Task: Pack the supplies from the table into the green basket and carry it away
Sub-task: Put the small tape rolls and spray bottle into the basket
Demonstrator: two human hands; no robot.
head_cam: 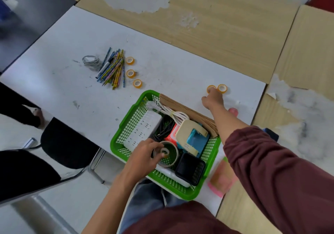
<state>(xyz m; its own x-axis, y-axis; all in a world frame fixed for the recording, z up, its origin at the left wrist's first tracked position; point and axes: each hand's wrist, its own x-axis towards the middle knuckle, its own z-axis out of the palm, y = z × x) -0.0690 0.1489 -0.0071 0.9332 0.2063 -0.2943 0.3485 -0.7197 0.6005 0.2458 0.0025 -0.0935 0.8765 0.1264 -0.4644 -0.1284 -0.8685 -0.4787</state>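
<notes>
The green basket (126,123) sits at the near edge of the white table (63,40). It holds a white power strip (144,130), brown envelopes (180,106), a beige and blue tape dispenser (193,136), a black tray (189,168) and a wide tape ring (174,158). My left hand (142,154) is inside the basket and pinches a small tape roll (164,151) over that ring. My right hand (214,98) reaches past the basket, thumb spread. Its fingertips touch the nearer of two orange tape rolls (222,88).
A bundle of pencils (113,69), a grey coiled cable (91,62) and three more tape rolls (131,73) lie to the far left. A pink pad (221,180) lies right of the basket. A black chair (63,143) and another person's foot (38,114) are at the left.
</notes>
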